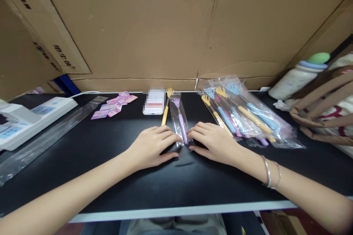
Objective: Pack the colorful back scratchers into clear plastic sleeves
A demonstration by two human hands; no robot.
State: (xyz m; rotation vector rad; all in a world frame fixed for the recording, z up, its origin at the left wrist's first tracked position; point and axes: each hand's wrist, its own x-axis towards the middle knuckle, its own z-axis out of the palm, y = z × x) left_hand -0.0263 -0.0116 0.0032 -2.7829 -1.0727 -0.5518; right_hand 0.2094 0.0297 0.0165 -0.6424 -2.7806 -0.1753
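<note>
A purple back scratcher (182, 126) lies inside a clear plastic sleeve (173, 115) on the dark table, its claw end pointing away from me. From the left, my left hand (156, 145) has its fingers closed at the near end of the sleeve, thumb lowest. My right hand (213, 141) is at the opposite edge, its bent fingertips against the sleeve beside the purple handle. Exactly how the thin film sits between the fingertips is hard to see. A yellow back scratcher (165, 112) lies just left of the sleeve, its lower end hidden behind my left hand.
Several bagged back scratchers (248, 114) are piled to the right. At left are pink cards (108, 109), an empty plastic sleeve (59, 130) and a white power strip (41, 121). A phone (153, 102) lies at the back. A bottle (295, 79) and brown-handled bag (317, 112) stand far right. Cardboard (154, 25) walls the back.
</note>
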